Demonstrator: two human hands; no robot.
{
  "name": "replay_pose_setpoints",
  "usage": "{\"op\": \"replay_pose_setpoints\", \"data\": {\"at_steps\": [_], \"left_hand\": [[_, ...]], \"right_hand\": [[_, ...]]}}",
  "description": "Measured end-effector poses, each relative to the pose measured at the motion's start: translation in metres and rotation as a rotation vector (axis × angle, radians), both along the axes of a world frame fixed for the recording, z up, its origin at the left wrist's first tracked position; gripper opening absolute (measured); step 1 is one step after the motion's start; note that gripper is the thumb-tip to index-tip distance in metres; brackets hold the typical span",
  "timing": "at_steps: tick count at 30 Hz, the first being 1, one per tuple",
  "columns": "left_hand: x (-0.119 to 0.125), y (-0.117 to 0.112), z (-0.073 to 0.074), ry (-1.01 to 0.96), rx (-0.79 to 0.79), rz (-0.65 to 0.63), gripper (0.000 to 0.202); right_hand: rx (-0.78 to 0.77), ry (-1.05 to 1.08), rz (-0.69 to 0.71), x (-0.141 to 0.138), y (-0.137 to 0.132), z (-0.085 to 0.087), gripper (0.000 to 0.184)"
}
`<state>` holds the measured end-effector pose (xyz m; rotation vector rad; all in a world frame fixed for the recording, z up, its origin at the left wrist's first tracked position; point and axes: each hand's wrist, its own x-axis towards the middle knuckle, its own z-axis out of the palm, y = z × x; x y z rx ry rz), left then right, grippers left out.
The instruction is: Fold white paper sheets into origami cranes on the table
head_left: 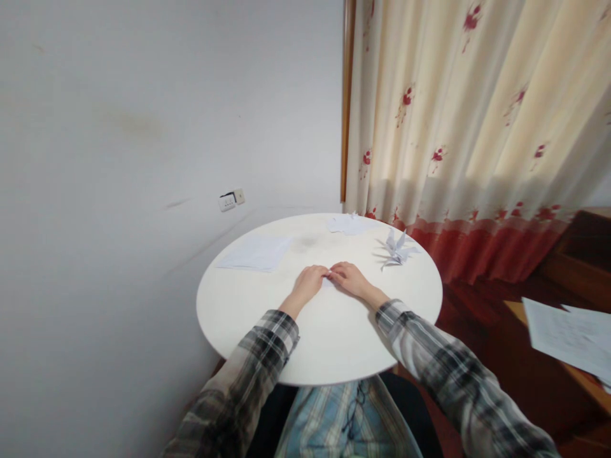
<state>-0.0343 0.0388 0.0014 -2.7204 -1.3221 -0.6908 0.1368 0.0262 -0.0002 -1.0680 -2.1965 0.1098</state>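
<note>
My left hand (309,282) and my right hand (348,277) rest side by side on the round white table (267,337), fingertips meeting at the middle. Both have their fingers curled and pressed down on a small piece of white paper (328,282), mostly hidden under them. A folded white paper crane (397,249) stands to the right of my right hand, a little farther back. Plaid sleeves cover both forearms.
A flat stack of white paper (256,253) lies at the table's back left, and crumpled white paper (348,223) at the far edge. Behind are a grey wall with a socket (231,199) and a floral curtain (472,140). Printed sheets (568,334) lie on dark wooden furniture at right.
</note>
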Motion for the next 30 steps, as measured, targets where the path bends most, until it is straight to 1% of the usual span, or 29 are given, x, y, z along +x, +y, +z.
{"op": "replay_pose_setpoints", "data": {"at_steps": [3, 10, 15, 20, 23, 26, 30], "left_hand": [[0.001, -0.001, 0.000, 0.002, 0.008, 0.029, 0.027], [0.003, -0.007, 0.000, -0.008, 0.038, 0.081, 0.020], [0.000, -0.003, -0.003, 0.007, 0.016, 0.103, 0.028], [-0.003, 0.000, -0.005, 0.080, 0.009, 0.158, 0.037], [-0.003, 0.000, -0.006, 0.092, -0.011, 0.179, 0.043], [-0.004, 0.003, -0.009, 0.099, -0.056, 0.166, 0.046], [-0.009, 0.008, -0.012, 0.097, -0.091, 0.104, 0.049]], "right_hand": [[-0.024, 0.004, -0.003, 0.000, 0.000, 0.000, 0.026], [-0.027, 0.007, -0.030, 0.001, 0.004, -0.003, 0.020], [-0.046, -0.001, -0.031, 0.002, 0.005, -0.004, 0.021], [-0.065, 0.012, -0.025, 0.002, 0.004, -0.006, 0.026], [-0.065, 0.042, -0.025, 0.003, 0.004, -0.009, 0.027], [-0.075, 0.073, -0.004, 0.004, 0.006, -0.012, 0.028], [-0.090, 0.105, 0.008, 0.006, 0.009, -0.015, 0.028]]}}
